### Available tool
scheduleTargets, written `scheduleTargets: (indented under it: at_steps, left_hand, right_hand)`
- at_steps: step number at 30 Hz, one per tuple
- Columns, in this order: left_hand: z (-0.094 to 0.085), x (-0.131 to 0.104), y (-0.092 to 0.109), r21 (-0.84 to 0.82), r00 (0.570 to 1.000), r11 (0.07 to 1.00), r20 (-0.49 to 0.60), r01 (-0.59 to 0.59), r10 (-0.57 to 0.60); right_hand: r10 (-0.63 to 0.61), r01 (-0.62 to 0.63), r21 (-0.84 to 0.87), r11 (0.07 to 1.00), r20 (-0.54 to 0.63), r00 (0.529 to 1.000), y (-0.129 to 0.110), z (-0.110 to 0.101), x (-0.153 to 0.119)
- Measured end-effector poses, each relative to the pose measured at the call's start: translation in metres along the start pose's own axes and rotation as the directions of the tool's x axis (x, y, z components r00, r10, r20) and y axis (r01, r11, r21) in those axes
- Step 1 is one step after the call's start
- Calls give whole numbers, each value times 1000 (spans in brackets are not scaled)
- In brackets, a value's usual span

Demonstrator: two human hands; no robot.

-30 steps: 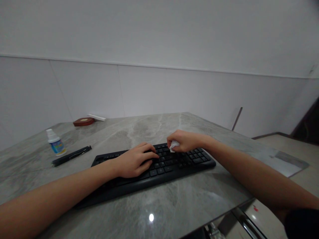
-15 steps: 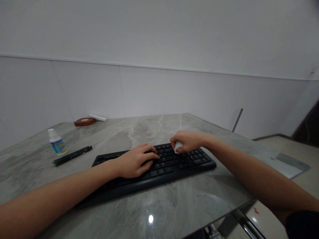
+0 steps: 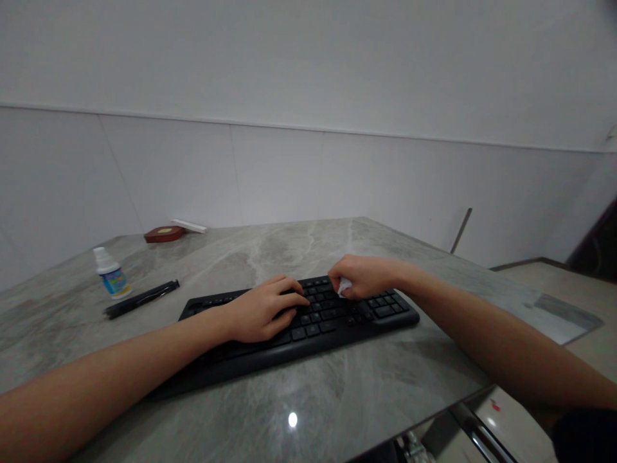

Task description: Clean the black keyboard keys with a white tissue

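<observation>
head view: left hand (image 3: 264,313), fingers spread, rests on computer keyboard (image 3: 326,327); right hand (image 3: 365,276) clutches white wad (image 3: 344,287) over it.

1. My feed shows the keyboard (image 3: 318,326) as matt plastic.
2. Around it: glossy, stone-like tabletop (image 3: 250,411).
3. At the keyboard's ten o'clock I see a wood-like box (image 3: 161,236).
4. At four o'clock, a shiny metal rail (image 3: 483,444).
5. The wad (image 3: 344,287) looks like crumpled tissue.

Beyond the right hand (image 3: 362,276), a pale wall (image 3: 308,170) rises behind the grey marbled tabletop (image 3: 282,249); beige floor (image 3: 554,278) shows farther right.
</observation>
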State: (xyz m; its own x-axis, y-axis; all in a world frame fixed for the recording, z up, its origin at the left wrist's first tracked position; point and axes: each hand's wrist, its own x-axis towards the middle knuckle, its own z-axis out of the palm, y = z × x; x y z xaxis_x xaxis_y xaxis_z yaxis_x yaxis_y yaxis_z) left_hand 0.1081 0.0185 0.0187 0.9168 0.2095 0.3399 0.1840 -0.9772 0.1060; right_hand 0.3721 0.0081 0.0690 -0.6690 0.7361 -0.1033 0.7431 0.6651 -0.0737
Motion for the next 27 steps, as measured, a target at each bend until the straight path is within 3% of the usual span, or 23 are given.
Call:
scheduleTargets:
  at_steps: [10, 16, 20, 24, 27]
  left_hand:
    - [0, 1, 0, 4, 1000, 1000, 5, -4, 4]
    - [0, 1, 0, 5, 1000, 1000, 18, 5, -6]
    - [-1, 0, 1, 5, 1000, 1000, 15, 1, -1]
    - [-1, 1, 0, 7, 1000, 1000, 6, -5, 5]
    - [-1, 1, 0, 10, 1000, 1000, 12, -2, 2]
  right_hand:
    - [149, -152, -62, 986, -54, 987, -2, 3, 2]
    - [190, -194, 34, 980, 96, 977, -7, 0, 0]
    - [278, -278, 9, 960, 9, 960, -8, 0, 1]
    - [291, -304, 100, 947, 124, 949, -7, 1, 4]
    - [355, -360, 99, 928, 62, 933, -5, 2, 6]
